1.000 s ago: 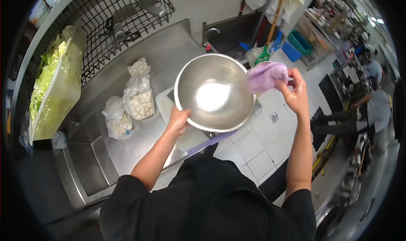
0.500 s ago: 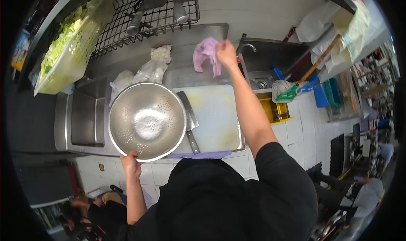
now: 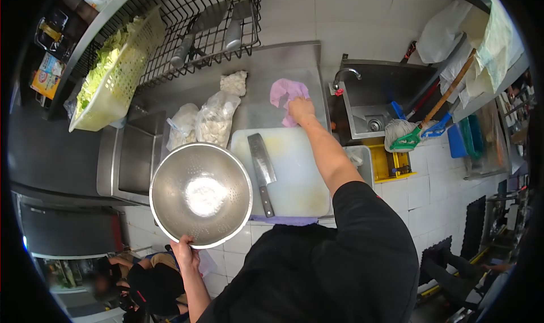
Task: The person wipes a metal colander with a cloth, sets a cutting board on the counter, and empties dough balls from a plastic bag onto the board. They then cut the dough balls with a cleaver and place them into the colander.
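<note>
Closed on the colander's near rim, your left hand (image 3: pixel 187 254) holds that perforated steel colander (image 3: pixel 201 195) out; your right hand (image 3: pixel 302 110) has come down on the pink cloth (image 3: pixel 281 89), fingers curled, though you can't tell whether they pinch or merely press. Around this spreads the stainless-steel counter (image 3: pixel 255 104). You hold the colander mouth-up at its near edge, now tucked closer to your body. To its right, the white cutting board (image 3: pixel 303 170) is partly overlapped by the rim in this view. Two clear plastic bags (image 3: pixel 215 121) of pale pieces lie beyond the colander. On the board, the chef's knife (image 3: pixel 262 164) now shows whole, handle toward you. Smallest, the cloth no longer dangles: it rests just past the board, so your right hand's work seems to be at the counter surface.
</note>
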The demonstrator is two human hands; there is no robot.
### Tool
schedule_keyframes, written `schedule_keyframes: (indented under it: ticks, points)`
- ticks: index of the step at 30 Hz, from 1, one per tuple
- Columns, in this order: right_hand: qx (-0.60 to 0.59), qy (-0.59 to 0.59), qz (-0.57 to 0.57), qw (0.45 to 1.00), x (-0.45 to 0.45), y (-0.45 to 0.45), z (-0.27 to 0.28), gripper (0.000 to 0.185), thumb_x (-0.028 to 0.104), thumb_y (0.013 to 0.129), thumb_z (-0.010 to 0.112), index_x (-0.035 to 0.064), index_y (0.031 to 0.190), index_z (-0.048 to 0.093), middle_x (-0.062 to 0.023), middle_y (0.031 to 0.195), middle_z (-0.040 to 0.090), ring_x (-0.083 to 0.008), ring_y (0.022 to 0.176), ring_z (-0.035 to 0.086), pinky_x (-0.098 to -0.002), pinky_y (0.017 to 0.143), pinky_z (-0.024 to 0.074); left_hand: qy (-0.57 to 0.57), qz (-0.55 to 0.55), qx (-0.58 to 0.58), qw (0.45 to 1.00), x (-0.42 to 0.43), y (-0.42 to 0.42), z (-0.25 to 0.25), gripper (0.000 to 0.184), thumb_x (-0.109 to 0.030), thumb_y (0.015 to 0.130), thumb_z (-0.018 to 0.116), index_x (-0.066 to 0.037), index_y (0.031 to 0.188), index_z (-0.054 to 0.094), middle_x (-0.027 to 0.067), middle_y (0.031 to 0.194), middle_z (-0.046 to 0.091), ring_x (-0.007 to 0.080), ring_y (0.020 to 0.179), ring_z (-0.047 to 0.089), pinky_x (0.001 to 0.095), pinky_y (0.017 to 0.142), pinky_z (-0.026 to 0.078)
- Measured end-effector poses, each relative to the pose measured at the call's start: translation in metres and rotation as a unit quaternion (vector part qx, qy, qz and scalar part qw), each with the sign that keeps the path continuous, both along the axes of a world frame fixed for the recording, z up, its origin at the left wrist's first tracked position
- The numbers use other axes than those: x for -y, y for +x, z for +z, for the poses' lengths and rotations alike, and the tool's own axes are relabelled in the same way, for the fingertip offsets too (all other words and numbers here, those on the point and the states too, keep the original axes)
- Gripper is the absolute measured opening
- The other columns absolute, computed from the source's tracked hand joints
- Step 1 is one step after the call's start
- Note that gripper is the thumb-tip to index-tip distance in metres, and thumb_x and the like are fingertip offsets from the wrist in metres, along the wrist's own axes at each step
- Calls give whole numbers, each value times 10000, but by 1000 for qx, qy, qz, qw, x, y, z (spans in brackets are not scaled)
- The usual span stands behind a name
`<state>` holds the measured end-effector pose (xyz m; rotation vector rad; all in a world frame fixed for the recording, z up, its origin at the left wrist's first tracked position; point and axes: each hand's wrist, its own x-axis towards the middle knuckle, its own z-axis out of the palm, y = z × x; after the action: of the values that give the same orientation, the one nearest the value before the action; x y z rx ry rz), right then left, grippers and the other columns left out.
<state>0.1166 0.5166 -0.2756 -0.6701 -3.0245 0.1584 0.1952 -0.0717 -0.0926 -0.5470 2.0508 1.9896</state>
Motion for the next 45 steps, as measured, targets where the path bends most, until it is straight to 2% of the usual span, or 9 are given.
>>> schedule_keyframes:
  ticks: [8, 12, 17, 24, 27, 29, 33, 37, 45]
  points:
    - [-78, -392, -178, 899, 7, -47, 41, 340, 256, 920, 619, 87, 1176, 765, -225, 1130, 741, -371, 1102, 715, -440, 932, 558, 39, -23, 7, 999, -20, -14, 2, 539, 63, 772, 524, 9, 1306, 472, 157, 1052, 621, 319, 780, 712, 479, 572, 680]
    - [-123, -265, -211, 933, 0, -55, 57, 551, 430, 857, 761, 121, 1309, 695, -203, 1218, 721, -355, 1199, 669, -516, 982, 529, 72, -38, 22, 996, -48, -21, 16, 512, 80, 773, 530, 29, 1280, 485, 168, 1053, 633, 325, 778, 717, 461, 578, 679]
    - [64, -200, -83, 974, -4, -52, 89, 909, 614, 862, 689, 189, 1604, 379, -147, 1688, 271, -437, 1555, 190, -727, 1138, 261, 85, -48, 6, 995, -69, -32, 14, 482, 111, 778, 538, 58, 1256, 498, 181, 1044, 648, 325, 804, 724, 430, 592, 678]
    - [-50, -36, -33, 998, 20, -45, -14, 923, 756, 893, 501, 242, 1636, 312, -130, 1702, 267, -432, 1570, 175, -676, 1228, 112, 65, -93, 19, 993, -79, -48, 15, 502, 126, 780, 531, 61, 1276, 486, 191, 1096, 643, 325, 848, 721, 436, 612, 668]
    - [22, -102, -32, 994, 12, -48, 17, 877, 670, 930, 536, 226, 1643, 283, -140, 1694, 286, -442, 1565, 194, -666, 1234, 134, 58, -126, 19, 990, -102, -59, 22, 523, 120, 786, 532, 66, 1304, 481, 196, 1133, 639, 328, 899, 715, 458, 680, 665]
    - [-113, -141, -85, 980, -1, -26, 35, 815, 578, 944, 605, 183, 1611, 353, -134, 1646, 363, -448, 1540, 247, -670, 1203, 206, 98, -149, -21, 984, -117, -73, 7, 555, 115, 790, 539, 64, 1339, 474, 194, 1166, 633, 334, 991, 699, 491, 776, 655]
    - [-194, -173, -247, 934, -21, 79, 51, 546, 396, 972, 633, 80, 1409, 553, -188, 1407, 557, -429, 1304, 534, -623, 1040, 403, 197, -227, 21, 954, -203, -105, -2, 605, 69, 816, 551, 73, 1412, 442, 211, 1254, 610, 357, 1107, 666, 526, 903, 604]
    - [-264, -178, -194, 928, -11, 212, 35, 348, 289, 962, 679, -9, 1141, 690, -236, 1060, 717, -402, 1006, 703, -444, 863, 556, 300, -296, 112, 900, -311, -155, -59, 520, 10, 924, 527, 118, 1413, 387, 273, 1395, 521, 422, 1195, 630, 595, 928, 596]
    - [-127, -323, -259, 901, 110, 413, 10, 271, 253, 963, 693, -9, 1032, 715, -205, 892, 749, -325, 808, 729, -418, 744, 566, 249, -276, 140, 917, -407, -155, -109, 470, 21, 990, 403, 164, 1423, 291, 342, 1509, 343, 532, 1221, 579, 635, 953, 609]
